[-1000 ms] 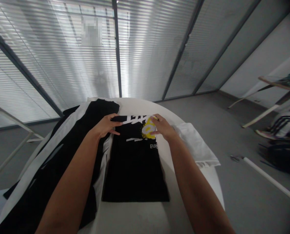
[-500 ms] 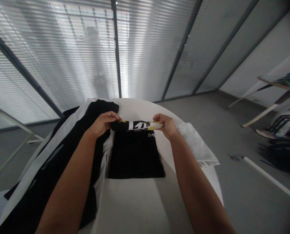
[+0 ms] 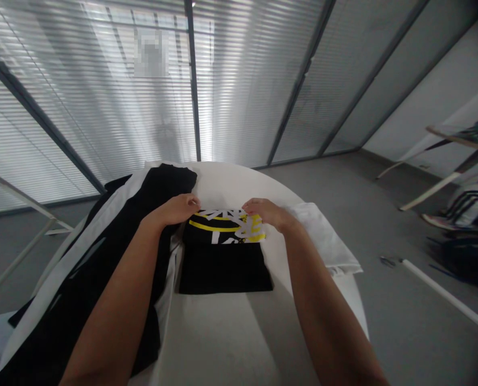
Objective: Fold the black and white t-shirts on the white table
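Observation:
A black T-shirt (image 3: 226,268) lies folded in a narrow block on the white round table (image 3: 222,338). Its far part is doubled over toward me, showing a yellow and white print. At the far left corner of that fold, my left hand (image 3: 178,209) has its fingers curled in on the cloth. My right hand (image 3: 269,212) is closed at the far right corner, fingertips bent together on the printed edge. Thumbs and fingertips are partly hidden.
Black and white garments (image 3: 114,257) are heaped along the table's left side. A folded white cloth (image 3: 323,236) lies at the right edge. A white pole (image 3: 443,295) and dark bags (image 3: 468,257) are on the floor to the right. Blinds (image 3: 242,80) hang behind.
The printed part of the T-shirt, earlier held up as a narrow fold, now lies down flat over the black part, nearer me. Both hands have lowered slightly and the right has shifted a little inward.

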The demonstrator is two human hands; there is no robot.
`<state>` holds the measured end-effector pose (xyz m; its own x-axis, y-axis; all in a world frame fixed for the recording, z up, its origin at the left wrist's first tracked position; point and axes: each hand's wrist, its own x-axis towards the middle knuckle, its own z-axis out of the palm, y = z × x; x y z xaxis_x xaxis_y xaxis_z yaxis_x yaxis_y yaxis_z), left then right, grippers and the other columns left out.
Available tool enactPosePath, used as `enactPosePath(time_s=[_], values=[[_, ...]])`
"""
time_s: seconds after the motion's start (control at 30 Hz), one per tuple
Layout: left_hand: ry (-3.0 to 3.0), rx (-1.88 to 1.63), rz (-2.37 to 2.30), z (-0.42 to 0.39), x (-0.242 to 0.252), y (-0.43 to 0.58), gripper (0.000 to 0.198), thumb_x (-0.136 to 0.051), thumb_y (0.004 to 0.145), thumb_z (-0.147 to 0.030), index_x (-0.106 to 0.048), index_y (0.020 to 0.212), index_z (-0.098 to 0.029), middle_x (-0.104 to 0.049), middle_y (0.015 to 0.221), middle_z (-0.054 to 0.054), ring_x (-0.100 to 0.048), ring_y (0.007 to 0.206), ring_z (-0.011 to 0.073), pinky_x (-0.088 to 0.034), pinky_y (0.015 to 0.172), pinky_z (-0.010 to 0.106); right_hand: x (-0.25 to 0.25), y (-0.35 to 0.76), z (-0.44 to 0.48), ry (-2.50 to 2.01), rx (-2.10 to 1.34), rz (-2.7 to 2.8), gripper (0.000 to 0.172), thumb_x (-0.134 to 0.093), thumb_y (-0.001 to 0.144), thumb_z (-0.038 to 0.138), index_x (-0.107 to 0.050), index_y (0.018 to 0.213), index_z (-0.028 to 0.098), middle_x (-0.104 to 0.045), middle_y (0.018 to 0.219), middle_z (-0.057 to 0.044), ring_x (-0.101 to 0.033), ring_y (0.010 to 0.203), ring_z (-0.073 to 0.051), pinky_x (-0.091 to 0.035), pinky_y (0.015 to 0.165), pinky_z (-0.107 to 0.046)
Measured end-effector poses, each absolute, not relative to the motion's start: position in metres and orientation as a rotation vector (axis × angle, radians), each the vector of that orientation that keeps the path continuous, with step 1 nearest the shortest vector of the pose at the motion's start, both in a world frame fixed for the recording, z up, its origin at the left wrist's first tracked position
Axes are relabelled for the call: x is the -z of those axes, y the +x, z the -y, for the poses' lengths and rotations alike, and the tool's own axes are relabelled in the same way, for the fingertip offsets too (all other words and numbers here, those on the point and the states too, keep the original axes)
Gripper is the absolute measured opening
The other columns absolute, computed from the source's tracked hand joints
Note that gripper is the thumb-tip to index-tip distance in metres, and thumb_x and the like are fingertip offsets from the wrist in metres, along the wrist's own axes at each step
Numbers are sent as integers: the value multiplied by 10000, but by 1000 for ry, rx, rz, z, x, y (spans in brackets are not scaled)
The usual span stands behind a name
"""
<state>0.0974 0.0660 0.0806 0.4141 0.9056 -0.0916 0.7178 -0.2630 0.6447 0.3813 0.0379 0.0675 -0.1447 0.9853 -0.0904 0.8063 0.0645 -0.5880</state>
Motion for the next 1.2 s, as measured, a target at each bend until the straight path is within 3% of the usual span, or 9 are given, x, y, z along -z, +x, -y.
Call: enactPosePath(time_s=[0.23,0.3,0.4,0.57,0.7,0.83,1.03,1.13,1.2], values=[[2416,-110,-1577,-36,-50,151,511,-403,900,-446,-511,1326,-184,-547,1311,189,-486,1233,343,-337,1018,510,-57,346,-31,-2042,-368,2188,372,-369,920,339,-570,1219,245,-571,1257,-122,-501,1169,-310,-388,947,-530],[2475,-134,-1659,-21,-34,169,490,-355,928,-388,-484,1350,-174,-472,1404,194,-386,1324,358,-247,1063,572,-44,334,-26,-1992,-368,2245,414,-318,954,390,-504,1299,259,-546,1303,-120,-477,1209,-298,-348,984,-562],[2554,-316,-1776,-4,-15,177,519,-285,958,-375,-410,1417,-167,-404,1472,173,-276,1397,338,-141,1116,569,-25,322,-14,-1941,-208,2300,451,-271,980,433,-445,1369,284,-469,1408,-105,-344,1335,-284,-231,1059,-583],[2547,-395,-1749,2,-9,154,540,-252,966,-452,-377,1447,-241,-362,1513,112,-279,1404,299,-198,1125,518,-10,324,7,-1928,17,2227,494,-211,996,442,-380,1436,294,-369,1504,-76,-224,1408,-279,-152,1094,-582],[2434,-396,-1823,8,-6,134,592,-235,971,-458,-342,1457,-137,-363,1495,191,-313,1391,299,-250,1113,473,-6,336,26,-2013,-16,2154,534,-196,992,454,-311,1481,270,-272,1555,-75,-188,1426,-301,-169,1087,-608],[2383,-427,-1892,26,-1,129,663,-239,966,-479,-333,1431,-15,-402,1443,264,-314,1387,327,-209,1128,479,-3,341,52,-2054,-17,2086,555,-213,985,452,-330,1477,222,-241,1564,-91,-182,1429,-320,-145,1103,-601],[2345,-414,-1830,63,-5,128,684,-242,957,-514,-357,1421,-25,-398,1449,259,-324,1384,326,-203,1132,468,-7,350,85,-2016,-245,2067,530,-301,969,470,-374,1454,268,-246,1565,-65,-169,1439,-285,-180,1112,-546],[2261,-448,-1796,80,-4,122,656,-297,948,-506,-380,1419,-57,-420,1450,221,-328,1382,329,-186,1136,489,-12,362,93,-1968,-398,1935,481,-436,919,444,-478,1378,308,-349,1520,-45,-283,1398,-271,-237,1102,-509],[2204,-533,-1770,89,-2,118,608,-359,935,-478,-415,1406,-96,-461,1432,182,-348,1374,310,-162,1146,488,-12,370,94,-1974,-396,1765,459,-476,888,369,-529,1332,264,-479,1425,-74,-422,1305,-263,-317,1065,-456]])
